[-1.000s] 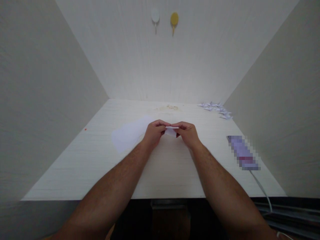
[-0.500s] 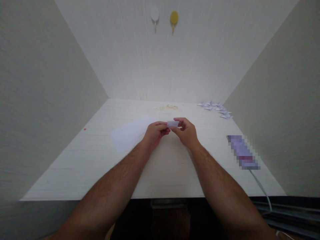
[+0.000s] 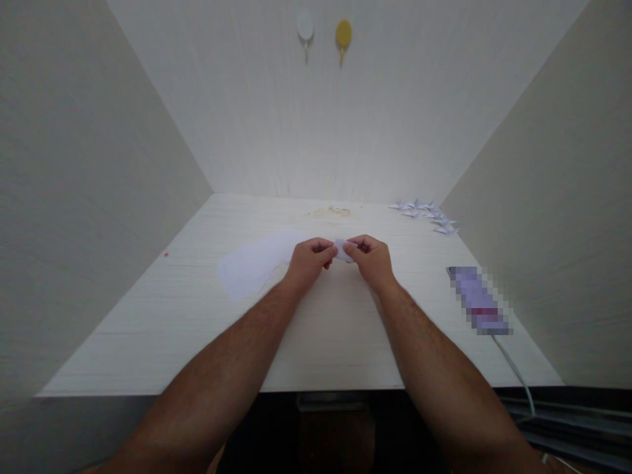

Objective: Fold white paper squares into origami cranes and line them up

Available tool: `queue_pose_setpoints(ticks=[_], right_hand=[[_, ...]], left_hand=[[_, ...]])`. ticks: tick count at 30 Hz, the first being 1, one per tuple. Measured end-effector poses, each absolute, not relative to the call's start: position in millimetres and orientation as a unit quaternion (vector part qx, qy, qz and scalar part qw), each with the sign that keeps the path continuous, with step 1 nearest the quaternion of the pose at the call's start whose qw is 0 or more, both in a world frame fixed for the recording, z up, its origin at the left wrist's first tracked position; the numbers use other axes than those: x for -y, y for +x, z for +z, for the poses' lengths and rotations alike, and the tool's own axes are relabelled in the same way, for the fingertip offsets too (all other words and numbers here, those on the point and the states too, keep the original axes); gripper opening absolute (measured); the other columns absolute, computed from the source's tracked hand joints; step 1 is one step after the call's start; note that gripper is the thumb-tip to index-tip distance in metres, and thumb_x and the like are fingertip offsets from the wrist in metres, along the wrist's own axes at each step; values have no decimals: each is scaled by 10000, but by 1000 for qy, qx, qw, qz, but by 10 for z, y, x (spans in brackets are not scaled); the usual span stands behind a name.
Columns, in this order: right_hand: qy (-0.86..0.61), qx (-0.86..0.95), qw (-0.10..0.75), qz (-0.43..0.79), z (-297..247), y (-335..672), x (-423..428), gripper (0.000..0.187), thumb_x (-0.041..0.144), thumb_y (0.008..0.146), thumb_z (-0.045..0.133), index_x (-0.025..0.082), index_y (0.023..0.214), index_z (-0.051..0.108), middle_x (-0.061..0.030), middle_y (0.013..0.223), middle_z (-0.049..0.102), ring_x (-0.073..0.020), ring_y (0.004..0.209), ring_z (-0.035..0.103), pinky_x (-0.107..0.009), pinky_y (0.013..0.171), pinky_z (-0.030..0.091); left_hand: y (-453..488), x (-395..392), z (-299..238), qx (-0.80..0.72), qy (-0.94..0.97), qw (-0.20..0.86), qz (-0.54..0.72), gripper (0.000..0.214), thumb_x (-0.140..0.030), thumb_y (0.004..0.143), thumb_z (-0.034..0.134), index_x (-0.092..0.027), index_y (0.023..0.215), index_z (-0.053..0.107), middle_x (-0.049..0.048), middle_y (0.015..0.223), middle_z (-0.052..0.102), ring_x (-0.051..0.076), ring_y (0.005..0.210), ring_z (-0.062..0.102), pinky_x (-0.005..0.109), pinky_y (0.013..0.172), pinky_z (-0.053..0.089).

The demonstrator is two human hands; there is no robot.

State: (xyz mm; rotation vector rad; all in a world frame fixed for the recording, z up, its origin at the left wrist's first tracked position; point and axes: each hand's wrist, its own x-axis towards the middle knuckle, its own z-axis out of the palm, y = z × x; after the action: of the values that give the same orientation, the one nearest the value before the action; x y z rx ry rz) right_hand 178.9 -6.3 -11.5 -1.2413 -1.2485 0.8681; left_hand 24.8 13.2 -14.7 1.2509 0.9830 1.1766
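Note:
A small folded piece of white paper (image 3: 342, 250) is pinched between my two hands above the middle of the table. My left hand (image 3: 311, 261) grips its left edge between thumb and fingers. On its right side, my right hand (image 3: 371, 259) presses it with the thumb on the near face. Fingers cover both ends of the paper, so its full shape is hidden. Sheets of white paper (image 3: 247, 266) lie flat to the left, partly behind my left hand and forearm.
Several small folded paper figures (image 3: 428, 212) sit at the back right corner. A blurred-out flat device (image 3: 476, 299) with a cable (image 3: 516, 372) lies at the right. Walls enclose the table (image 3: 148, 342) on three sides. Two hooks, one white (image 3: 305, 29), one yellow (image 3: 343, 33), hang on the back wall.
The paper has turned from a flat, wide strip to a tilted, more compact shape. My right fingers have closed onto it, the thumb now lying over its face.

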Motion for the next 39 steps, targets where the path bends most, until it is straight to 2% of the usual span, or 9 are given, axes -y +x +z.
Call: queue_pose_setpoints(ticks=[7, 14, 18, 22, 25, 28, 30, 35, 39], right_hand=[[-567, 546, 535, 306, -87, 1786, 75, 211, 378, 728, 693, 169, 701, 690, 30, 541, 548, -99, 501, 430, -246, 487, 333], [-567, 549, 532, 307, -105, 1794, 70, 223, 394, 723, 704, 174, 695, 686, 43, 514, 505, -96, 487, 397, -244, 465, 295], [-548, 543, 546, 327, -115, 1785, 65, 228, 395, 713, 714, 176, 768, 685, 16, 597, 604, -112, 528, 491, -252, 512, 384], [-488, 514, 599, 371, -129, 1771, 53, 339, 377, 674, 744, 206, 945, 632, -28, 833, 711, -144, 673, 627, -283, 630, 499], [-484, 510, 611, 364, -132, 1770, 55, 287, 376, 678, 742, 213, 866, 599, -61, 958, 729, -159, 741, 659, -300, 668, 524], [-504, 524, 592, 348, -121, 1776, 68, 217, 373, 698, 732, 194, 755, 625, -87, 991, 735, -162, 736, 657, -305, 662, 521], [-516, 533, 577, 343, -108, 1779, 79, 195, 366, 707, 724, 185, 742, 659, -83, 939, 741, -158, 698, 643, -302, 640, 509], [-555, 542, 548, 312, -82, 1785, 94, 190, 369, 715, 708, 180, 719, 690, -17, 650, 674, -131, 557, 553, -275, 558, 442], [-560, 541, 546, 308, -89, 1794, 89, 194, 372, 706, 711, 182, 689, 677, 0, 610, 638, -122, 532, 515, -269, 543, 416]], left_hand=[[244, -118, -122, -445, 577, 502, 467, 143, -284, 704, 691, -147, 706, 651, -33, 504, 560, 86, 472, 478, 223, 498, 382], [243, -94, -102, -421, 577, 510, 479, 203, -335, 713, 712, -145, 703, 642, -27, 525, 569, 85, 487, 491, 221, 504, 390], [249, -94, -101, -427, 567, 511, 485, 198, -323, 706, 718, -140, 700, 642, -24, 523, 572, 85, 480, 491, 221, 500, 388], [251, -95, -95, -436, 570, 502, 484, 186, -316, 719, 703, -142, 699, 642, -24, 517, 569, 84, 480, 487, 221, 502, 383], [248, -93, -85, -444, 568, 495, 485, 181, -314, 719, 698, -143, 697, 642, -24, 522, 571, 84, 481, 487, 221, 503, 384], [244, -93, -79, -448, 569, 491, 484, 180, -314, 718, 692, -141, 695, 644, -21, 525, 572, 85, 482, 488, 222, 504, 387], [242, -95, -77, -452, 571, 487, 482, 172, -307, 713, 691, -140, 706, 652, -21, 527, 573, 86, 483, 491, 222, 501, 388], [245, -96, -70, -465, 567, 485, 476, 159, -298, 693, 694, -144, 716, 661, -26, 522, 572, 88, 472, 492, 224, 494, 392], [249, -97, -82, -459, 564, 495, 476, 162, -295, 676, 702, -145, 728, 665, -28, 526, 575, 89, 472, 493, 223, 487, 393]])
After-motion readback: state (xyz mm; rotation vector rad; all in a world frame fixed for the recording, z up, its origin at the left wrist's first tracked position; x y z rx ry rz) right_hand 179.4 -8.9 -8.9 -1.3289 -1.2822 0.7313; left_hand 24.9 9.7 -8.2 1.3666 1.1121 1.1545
